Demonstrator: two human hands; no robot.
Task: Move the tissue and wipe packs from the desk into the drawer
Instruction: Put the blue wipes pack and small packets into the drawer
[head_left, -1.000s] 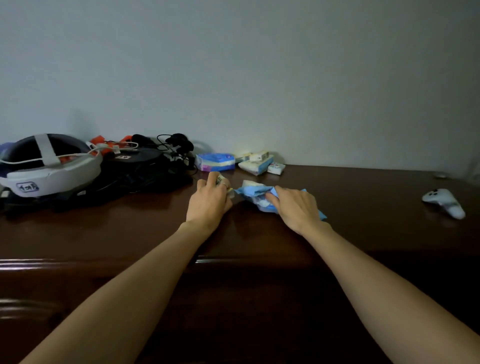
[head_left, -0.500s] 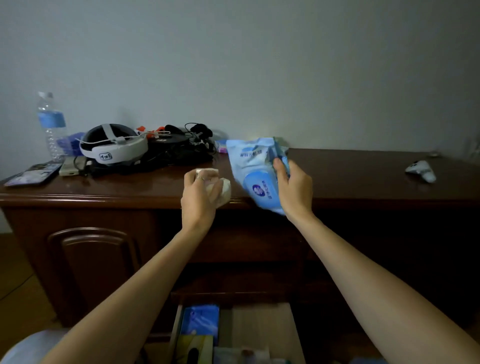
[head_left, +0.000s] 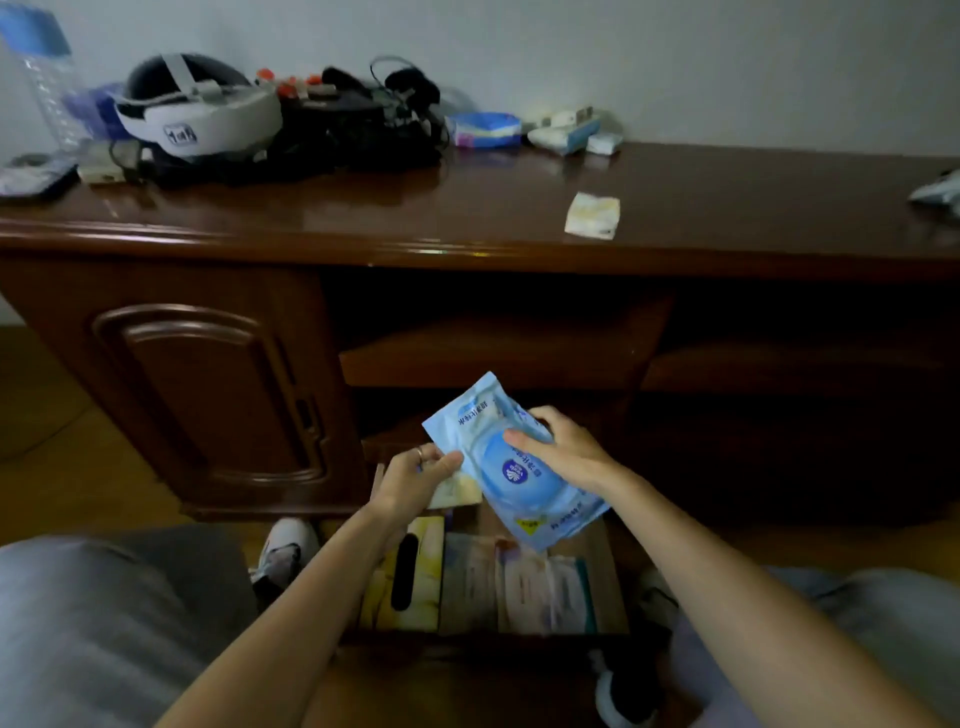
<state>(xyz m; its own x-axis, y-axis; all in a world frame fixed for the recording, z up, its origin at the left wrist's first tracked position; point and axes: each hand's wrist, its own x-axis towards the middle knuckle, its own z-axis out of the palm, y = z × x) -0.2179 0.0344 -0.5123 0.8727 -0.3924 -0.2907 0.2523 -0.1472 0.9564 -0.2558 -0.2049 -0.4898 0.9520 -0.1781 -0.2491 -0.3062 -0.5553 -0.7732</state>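
My right hand (head_left: 563, 452) grips a large light-blue wipe pack (head_left: 511, 480), tilted, above the open drawer (head_left: 615, 582). My left hand (head_left: 415, 478) holds a small pale tissue pack (head_left: 460, 492) just left of the blue one. The drawer holds several packs, among them a yellow tissue box (head_left: 410, 577). On the dark wooden desk (head_left: 363, 218) lie a small white pack (head_left: 592, 215) near the front and, by the wall, a blue-and-purple pack (head_left: 485, 130) and small white and blue packs (head_left: 569, 135).
A white headset (head_left: 197, 114), black cables and gear (head_left: 358, 119), a water bottle (head_left: 49, 78) and a phone (head_left: 31, 176) crowd the desk's left. A white controller (head_left: 940, 192) sits at the far right. A cabinet door (head_left: 208, 389) stands left of the drawer; my knees flank it.
Both hands lifted their packs off the desk and came down to just above the open drawer. My view dropped with them.
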